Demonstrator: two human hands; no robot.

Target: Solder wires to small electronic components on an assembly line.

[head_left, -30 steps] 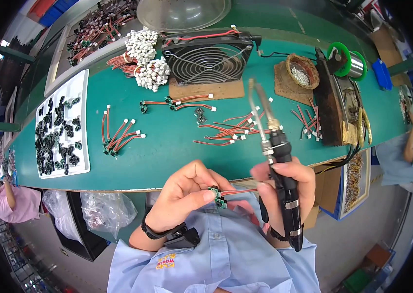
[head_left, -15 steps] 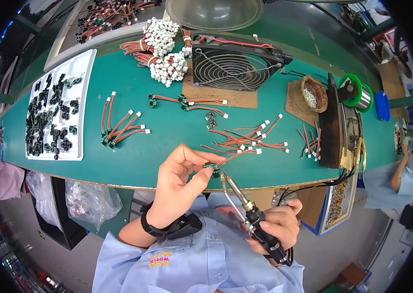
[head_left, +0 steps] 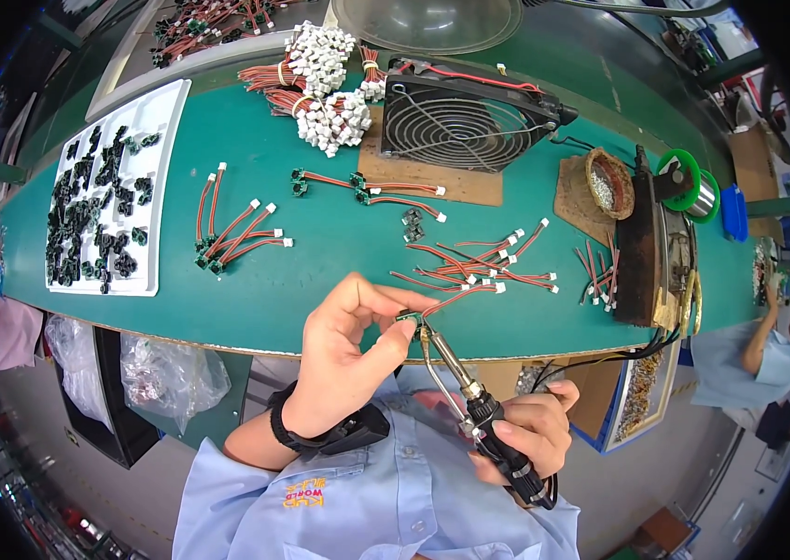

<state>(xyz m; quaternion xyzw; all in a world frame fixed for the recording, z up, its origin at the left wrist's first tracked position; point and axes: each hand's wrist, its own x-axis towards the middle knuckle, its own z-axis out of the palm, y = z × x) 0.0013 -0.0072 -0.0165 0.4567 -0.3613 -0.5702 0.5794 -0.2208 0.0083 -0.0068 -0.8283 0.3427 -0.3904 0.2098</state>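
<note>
My left hand (head_left: 350, 341) pinches a small green circuit board (head_left: 409, 322) above the table's near edge. A red-and-black wire lead (head_left: 460, 297) with a white plug runs from the board toward the right. In my right hand (head_left: 533, 434) is a soldering iron (head_left: 486, 411) with a thin metal tube along its shaft. Its tip meets the board beside the wire end; the exact contact is too small to make out. Just beyond lie several loose wire leads (head_left: 497, 266) with white plugs. Boards with wires attached (head_left: 217, 254) form a group to the left.
A white tray (head_left: 167, 140) of small dark parts lies at left. Bundled leads (head_left: 329, 121), a black fan (head_left: 465, 121) and a round bowl (head_left: 608, 187) stand farther back. A green solder spool (head_left: 684, 182) sits at right. People work at both sides.
The iron's tip has moved slightly up and left, closer onto the board. My left hand keeps its pinch. The whole view has shifted a little.
</note>
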